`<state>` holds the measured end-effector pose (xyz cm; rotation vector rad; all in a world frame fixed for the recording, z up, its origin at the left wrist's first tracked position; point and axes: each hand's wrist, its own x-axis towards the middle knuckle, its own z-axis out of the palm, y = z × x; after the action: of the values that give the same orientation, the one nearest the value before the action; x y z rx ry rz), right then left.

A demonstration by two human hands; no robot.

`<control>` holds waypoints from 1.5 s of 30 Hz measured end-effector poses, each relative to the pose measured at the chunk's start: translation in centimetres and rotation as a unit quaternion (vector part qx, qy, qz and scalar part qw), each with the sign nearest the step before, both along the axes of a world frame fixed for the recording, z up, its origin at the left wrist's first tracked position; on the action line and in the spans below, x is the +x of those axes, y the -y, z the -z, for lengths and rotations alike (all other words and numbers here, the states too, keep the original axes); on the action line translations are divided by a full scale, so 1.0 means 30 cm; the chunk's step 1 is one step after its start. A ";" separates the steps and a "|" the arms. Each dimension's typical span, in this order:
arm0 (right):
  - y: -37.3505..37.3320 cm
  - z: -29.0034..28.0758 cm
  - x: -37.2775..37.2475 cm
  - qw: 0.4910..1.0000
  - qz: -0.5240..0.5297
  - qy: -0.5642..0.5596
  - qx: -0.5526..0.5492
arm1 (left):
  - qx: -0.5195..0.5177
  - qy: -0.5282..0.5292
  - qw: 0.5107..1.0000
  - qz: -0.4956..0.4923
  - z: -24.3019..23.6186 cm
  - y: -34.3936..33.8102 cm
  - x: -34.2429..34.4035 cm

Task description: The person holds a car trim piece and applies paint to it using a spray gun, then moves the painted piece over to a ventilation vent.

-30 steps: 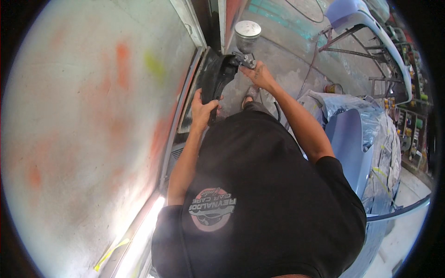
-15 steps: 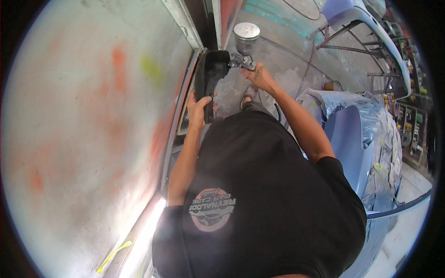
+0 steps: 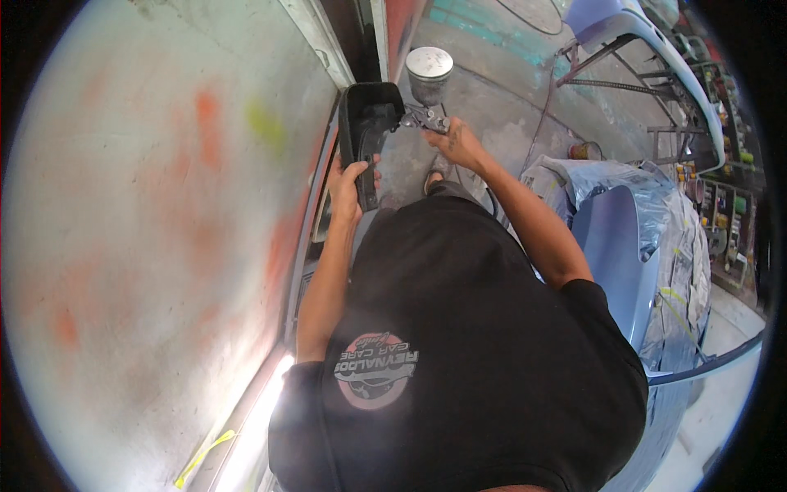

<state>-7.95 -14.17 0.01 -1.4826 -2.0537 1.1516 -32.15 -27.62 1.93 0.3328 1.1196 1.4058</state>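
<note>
My left hand (image 3: pixel 350 184) grips the lower end of a curved black plastic part (image 3: pixel 367 123), thumb on its near face and fingertips showing past its right edge. The part stands upright beside the wall's corner. My right hand (image 3: pixel 456 144) is closed round the handle of a metal spray gun (image 3: pixel 425 117), which has a silver-lidded cup (image 3: pixel 429 70) on top. The gun's nose is right beside the part's upper right; I cannot tell if they touch. My foot (image 3: pixel 435 179) shows below, on the grey floor (image 3: pixel 500 115).
A paint-spattered panel (image 3: pixel 164 205) fills the left, above a bright light strip (image 3: pixel 262 410). At right are a light blue body panel (image 3: pixel 607 246) among masking sheets (image 3: pixel 680 271), another blue part (image 3: pixel 607 16) on a metal stand (image 3: pixel 627 82), a can (image 3: pixel 585 152) and cluttered shelves (image 3: pixel 730 238).
The black part has turned to show more of its hollow face and shifted slightly left, my left hand moving up and left with it. The spray gun and right hand have moved slightly left and down.
</note>
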 end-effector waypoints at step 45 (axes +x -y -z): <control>0.058 -0.184 -0.089 0.994 -0.072 -0.029 -0.080 | -0.024 0.152 0.988 0.002 0.109 0.006 -0.121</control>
<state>-10.61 -15.92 5.53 -1.3711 -2.1005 1.4296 -35.78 -27.80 -1.34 0.0803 0.8995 1.3704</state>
